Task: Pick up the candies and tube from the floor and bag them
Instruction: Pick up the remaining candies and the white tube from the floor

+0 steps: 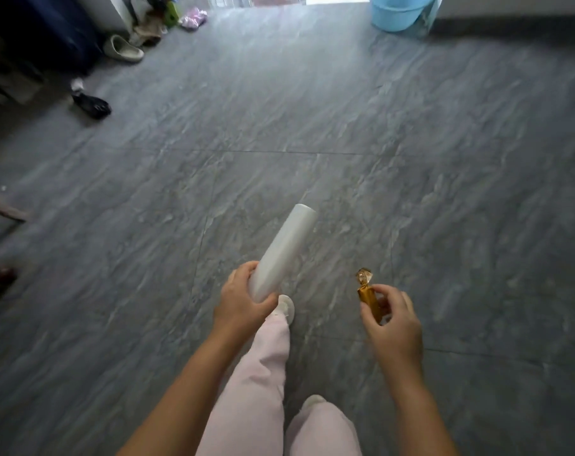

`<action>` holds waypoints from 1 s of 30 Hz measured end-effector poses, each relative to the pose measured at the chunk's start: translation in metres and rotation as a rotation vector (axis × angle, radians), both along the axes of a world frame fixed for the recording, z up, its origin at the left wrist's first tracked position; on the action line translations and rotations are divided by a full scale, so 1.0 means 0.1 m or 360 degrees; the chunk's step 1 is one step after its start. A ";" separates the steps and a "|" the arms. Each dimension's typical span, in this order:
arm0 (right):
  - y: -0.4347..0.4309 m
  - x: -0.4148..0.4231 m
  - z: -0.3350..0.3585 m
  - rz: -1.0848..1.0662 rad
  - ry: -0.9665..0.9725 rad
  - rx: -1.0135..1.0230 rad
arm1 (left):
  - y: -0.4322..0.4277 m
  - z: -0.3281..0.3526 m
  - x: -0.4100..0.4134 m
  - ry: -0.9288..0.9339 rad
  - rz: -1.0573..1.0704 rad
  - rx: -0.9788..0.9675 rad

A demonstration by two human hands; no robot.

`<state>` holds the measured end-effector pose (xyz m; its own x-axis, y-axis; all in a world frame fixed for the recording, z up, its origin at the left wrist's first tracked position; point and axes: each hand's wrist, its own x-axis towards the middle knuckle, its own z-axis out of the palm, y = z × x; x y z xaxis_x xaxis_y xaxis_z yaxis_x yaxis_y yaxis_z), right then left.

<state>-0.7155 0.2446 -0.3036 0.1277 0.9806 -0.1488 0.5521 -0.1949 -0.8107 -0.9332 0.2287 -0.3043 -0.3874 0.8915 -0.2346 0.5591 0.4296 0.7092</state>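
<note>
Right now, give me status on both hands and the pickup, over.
Left hand grips white tube by its lower end. Right hand pinches gold-wrapped candy. No bag in view.

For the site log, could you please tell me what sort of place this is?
Probably a room or hallway in a home: grey stone-look floor tiles, a beige rubber slipper left by the wall, and a light blue plastic tub.

Floor (411, 143): grey stone-look tiles, smooth, with a dull sheen and thin grout lines.
Tube (284, 251): white, smooth, softly satin; looks like plastic.
Candy (368, 291): gold foil wrapper, glossy, crinkled at the twisted end.
Trousers (256, 390): pale pink cloth, matt, in soft folds.
Basin (398, 13), at 1 o'clock: light blue plastic, smooth, slightly shiny.
Slipper (123, 49), at 11 o'clock: beige, matt.
</note>
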 end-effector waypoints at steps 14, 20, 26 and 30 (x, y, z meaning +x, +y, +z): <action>-0.61 -0.24 1.85 0.0666 -0.0017 0.0293 | -1.21 2.03 -0.28 0.0333 -0.0141 0.0033; -0.96 -0.73 2.53 0.1157 -0.0129 0.0522 | -1.93 2.58 -0.58 0.0303 0.0154 0.0082; -1.50 -1.24 2.74 0.1464 -0.0158 0.0508 | -2.73 2.70 -0.94 0.0342 0.0492 0.0108; -1.97 -1.74 2.84 0.1694 -0.0204 0.0534 | -3.53 2.74 -1.22 0.0306 0.0712 0.0095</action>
